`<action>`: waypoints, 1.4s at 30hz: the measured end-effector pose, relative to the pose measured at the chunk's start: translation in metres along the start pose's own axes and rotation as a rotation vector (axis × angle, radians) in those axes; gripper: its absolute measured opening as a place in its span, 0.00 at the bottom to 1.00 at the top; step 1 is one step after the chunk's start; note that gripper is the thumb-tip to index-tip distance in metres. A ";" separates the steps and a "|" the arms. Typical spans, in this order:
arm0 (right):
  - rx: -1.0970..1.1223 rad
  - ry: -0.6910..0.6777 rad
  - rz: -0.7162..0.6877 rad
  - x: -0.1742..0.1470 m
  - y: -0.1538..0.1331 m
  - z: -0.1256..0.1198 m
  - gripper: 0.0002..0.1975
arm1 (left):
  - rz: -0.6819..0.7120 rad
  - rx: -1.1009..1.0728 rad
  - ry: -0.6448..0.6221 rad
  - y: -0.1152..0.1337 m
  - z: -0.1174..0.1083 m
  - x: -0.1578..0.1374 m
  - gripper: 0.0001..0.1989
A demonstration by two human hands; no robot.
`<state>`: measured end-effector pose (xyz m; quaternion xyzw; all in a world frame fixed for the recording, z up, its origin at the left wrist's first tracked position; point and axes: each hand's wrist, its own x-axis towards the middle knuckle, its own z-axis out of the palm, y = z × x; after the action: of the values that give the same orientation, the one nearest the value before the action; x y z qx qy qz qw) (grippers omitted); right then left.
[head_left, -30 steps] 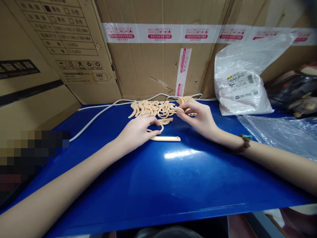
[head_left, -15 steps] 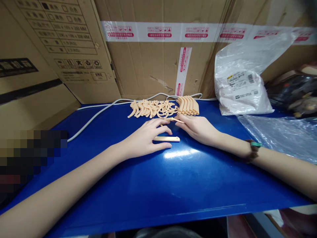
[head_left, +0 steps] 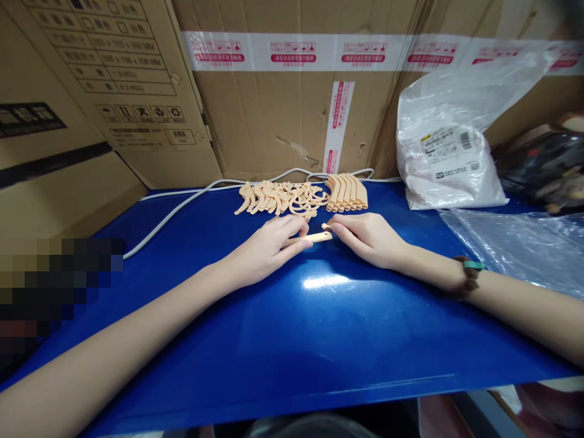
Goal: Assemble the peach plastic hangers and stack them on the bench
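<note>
My left hand (head_left: 269, 249) pinches a slim cream-coloured strip with a small hole near its end (head_left: 319, 237) between thumb and fingers. Facing it, my right hand (head_left: 371, 240) is closed on a small cream-coloured piece with a knobbed tip (head_left: 326, 226). The two pieces are close but look apart. Just beyond my hands lies a loose pile of curved cream-coloured pieces (head_left: 269, 198). Beside that pile, on its right, stands a neat row of curved hollow cream-coloured pieces (head_left: 347, 193).
The blue tabletop (head_left: 255, 359) meets cardboard boxes (head_left: 274, 121) at the back and left. A white cable (head_left: 173, 228) runs along the back. A white plastic bag (head_left: 451, 158) stands at the back right, with clear plastic film (head_left: 515, 249) before it.
My left hand has closed on the holed strip, which was lying under its spread fingers, and raised its end towards the right hand. My right hand has drawn its small piece away from the pile.
</note>
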<state>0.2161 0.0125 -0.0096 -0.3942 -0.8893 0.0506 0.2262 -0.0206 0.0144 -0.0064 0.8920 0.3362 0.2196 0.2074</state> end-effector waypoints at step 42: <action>-0.040 -0.023 -0.098 -0.003 0.000 -0.001 0.20 | 0.022 0.173 0.039 0.001 0.002 -0.001 0.21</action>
<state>0.2181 0.0099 -0.0102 -0.3538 -0.9110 0.0260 0.2101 -0.0194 0.0125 -0.0077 0.9058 0.3480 0.2096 0.1207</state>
